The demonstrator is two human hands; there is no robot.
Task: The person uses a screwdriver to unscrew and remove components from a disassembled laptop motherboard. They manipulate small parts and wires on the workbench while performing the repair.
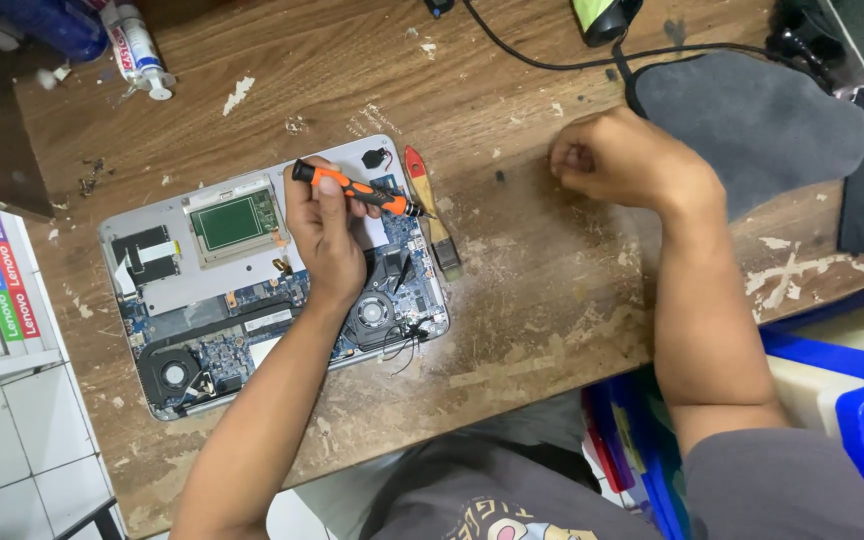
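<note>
Over the opened laptop (252, 290) on our wooden table (552, 280) | our left hand (324, 228) pinches an orange-and-black screwdriver (357, 190), tip pointing right above the circuit board | our right hand (617, 160) is curled shut on the bare wood, well right of the small brush (432, 215) lying beside the laptop

The table (552, 290) is rough brown wood, its varnish scuffed and flaking in pale patches. The opened laptop (152, 290) shows a matt silver metal shell and a blue circuit board. The screwdriver (352, 188) has a glossy orange plastic handle. At two o'clock lies a matt grey cloth pad (752, 120).
</note>
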